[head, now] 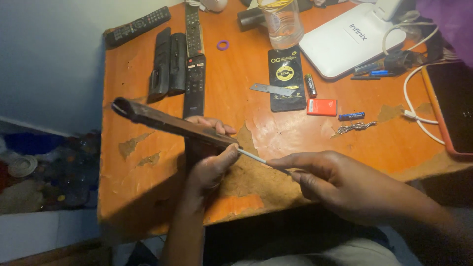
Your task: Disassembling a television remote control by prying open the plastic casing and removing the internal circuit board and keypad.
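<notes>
A: Remote control (167,120), a long dark one, is up off the table, tilted, its far end pointing up-left and its near end at the middle of the view.

B: Who has it?

A: The left hand (209,165). Its fingers are wrapped shut around the near end, thumb on top, fingertips showing behind the casing.

B: And the other hand?

A: The right hand (322,180) is just to the right, fingers pinched closed on a thin light-coloured tool (258,158). The tool's tip meets the near end of the remote, right beside the left thumb.

B: What lies beneath?

A: An orange table (133,167) with its surface peeling in patches. At its far left lies a black remote (138,26), then three more dark remotes (177,66) side by side, and a small purple ring (222,45).

B: Further right?

A: A clear glass (282,22), a black flat packet (287,79), a metal blade (272,89), a loose battery (311,84), a small red box (321,107) and a blue battery (351,116). Beyond them sits a white box (345,42), and a white cable (414,111) runs to a phone in an orange case (451,108) at the right edge.
</notes>
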